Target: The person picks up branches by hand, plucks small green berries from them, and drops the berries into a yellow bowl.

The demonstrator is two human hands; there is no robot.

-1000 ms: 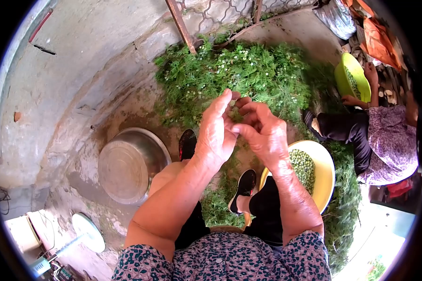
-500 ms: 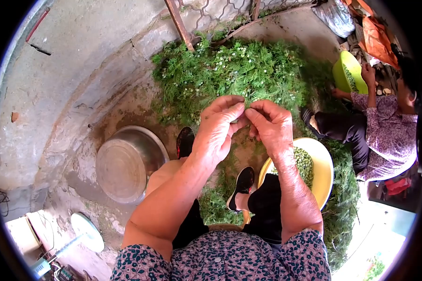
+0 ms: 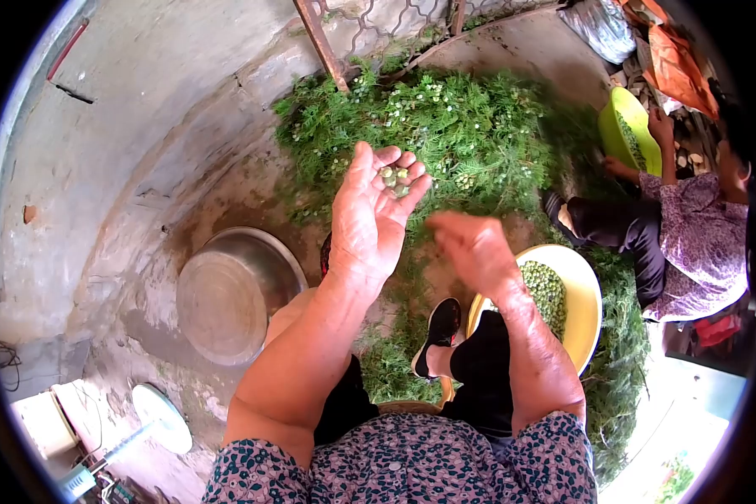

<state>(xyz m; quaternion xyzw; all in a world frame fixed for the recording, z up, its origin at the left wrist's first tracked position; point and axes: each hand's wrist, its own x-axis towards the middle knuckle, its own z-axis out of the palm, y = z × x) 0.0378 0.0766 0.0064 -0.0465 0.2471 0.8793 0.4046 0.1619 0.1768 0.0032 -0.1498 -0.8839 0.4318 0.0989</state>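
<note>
My left hand (image 3: 373, 217) is palm up with its fingers loosely curled, and several small green berries (image 3: 395, 178) rest on the fingers. To its right, my right hand (image 3: 475, 248) is apart from it and smeared by motion, so its fingers cannot be made out. Just below and right of my right hand stands a yellow basin (image 3: 581, 302) holding many green berries (image 3: 546, 294), partly hidden by my right forearm. Beyond both hands lies a heap of green branches (image 3: 470, 126) with small pale berries among the leaves.
An upturned metal pot (image 3: 221, 307) stands at the left. At the right a person (image 3: 701, 227) sits by a lime-green basin (image 3: 617, 126) with green berries in it. More cut branches (image 3: 617, 361) lie behind the yellow basin. A white fan (image 3: 160, 417) is at the lower left.
My hands were together at the fingertips and have moved apart. My left hand has turned palm up, showing berries; my right hand has moved down. The other person's raised hand has shifted slightly.
</note>
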